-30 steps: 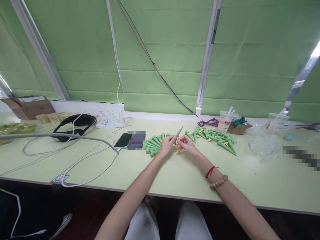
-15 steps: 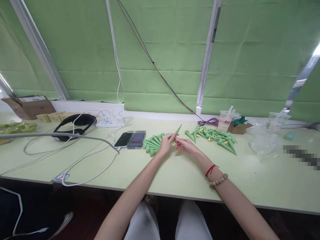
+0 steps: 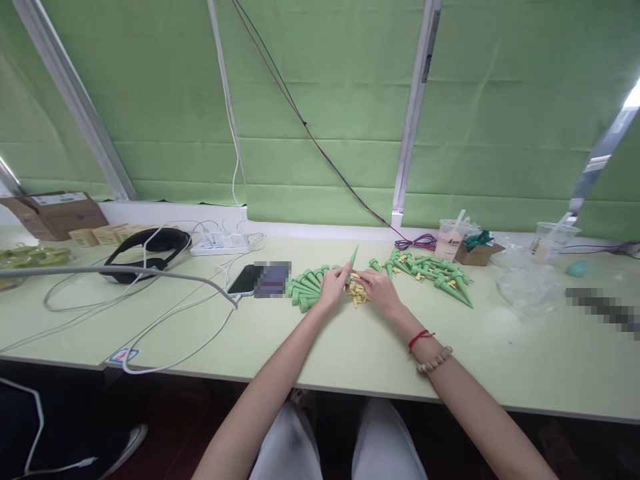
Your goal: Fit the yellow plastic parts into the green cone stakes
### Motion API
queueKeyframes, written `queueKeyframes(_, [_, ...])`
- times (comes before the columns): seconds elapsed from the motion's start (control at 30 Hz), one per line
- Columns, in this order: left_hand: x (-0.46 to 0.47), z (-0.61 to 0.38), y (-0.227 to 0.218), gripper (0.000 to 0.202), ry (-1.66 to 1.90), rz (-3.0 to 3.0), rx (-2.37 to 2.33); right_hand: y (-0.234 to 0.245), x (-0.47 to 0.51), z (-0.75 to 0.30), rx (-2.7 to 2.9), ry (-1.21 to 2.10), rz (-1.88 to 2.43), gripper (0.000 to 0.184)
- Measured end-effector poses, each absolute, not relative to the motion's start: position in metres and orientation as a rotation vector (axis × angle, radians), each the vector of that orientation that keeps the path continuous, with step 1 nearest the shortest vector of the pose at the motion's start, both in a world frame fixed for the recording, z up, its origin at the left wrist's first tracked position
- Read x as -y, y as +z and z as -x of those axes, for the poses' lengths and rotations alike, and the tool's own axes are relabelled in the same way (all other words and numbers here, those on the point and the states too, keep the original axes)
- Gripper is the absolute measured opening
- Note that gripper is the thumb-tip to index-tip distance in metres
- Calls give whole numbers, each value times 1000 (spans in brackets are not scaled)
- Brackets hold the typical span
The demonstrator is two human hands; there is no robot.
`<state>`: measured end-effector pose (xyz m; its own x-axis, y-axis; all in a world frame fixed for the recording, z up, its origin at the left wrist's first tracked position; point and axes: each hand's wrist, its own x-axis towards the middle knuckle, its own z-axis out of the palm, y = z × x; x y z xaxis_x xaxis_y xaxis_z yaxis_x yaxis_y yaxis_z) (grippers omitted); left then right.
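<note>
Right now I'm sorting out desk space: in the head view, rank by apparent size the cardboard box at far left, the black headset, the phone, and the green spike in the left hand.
1. Black headset, widest.
2. Cardboard box, partly cut off and farther away, so unsure against the headset.
3. Phone.
4. Green spike, held in the left hand.

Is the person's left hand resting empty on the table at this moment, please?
No, the left hand holds a green cone-shaped spike with its tip pointing up, just above the table.

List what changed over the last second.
The right hand dropped back onto the small yellow parts. The left hand tipped its green spike more upright. Both piles of green spikes and the phone stayed put.
</note>
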<state>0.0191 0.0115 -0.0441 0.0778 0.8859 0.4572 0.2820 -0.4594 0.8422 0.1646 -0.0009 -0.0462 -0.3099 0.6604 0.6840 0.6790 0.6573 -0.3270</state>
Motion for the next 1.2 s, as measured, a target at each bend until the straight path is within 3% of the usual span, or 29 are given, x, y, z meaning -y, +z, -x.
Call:
queueKeyframes(0.17, [-9, -23, -40, 52, 1398, -1574, -1078, -45, 5, -160, 1928, 116, 1074, 25])
queueKeyframes(0.37, [-7, -21, -35, 57, 1402, -1663, -1044, -40, 8, -143, 1233, 1168, 1057, 24])
queueKeyframes(0.47, [-7, -21, -36, 57, 1407, -1699, -1039, -38, 9, -142, 1042, 1410, 939, 21])
queueKeyframes(0.6, [-11, -19, -41, 56, 1412, -1753, -1085, -43, 8, -140, 1055, 1360, 888, 23])
queueKeyframes(0.87, [-14, -19, -46, 57, 1338, -1744, -1211, -49, 1, -145, 1322, 786, 991, 25])
queueKeyframes(1.07, [-12, -19, -41, 58, 1397, -1670, -1118, -42, 7, -145, 1119, 1416, 1044, 36])
queueKeyframes(1.2, [-15, -17, -42, 57, 1439, -1775, -1111, -38, 10, -145, 1086, 1533, 998, 29])
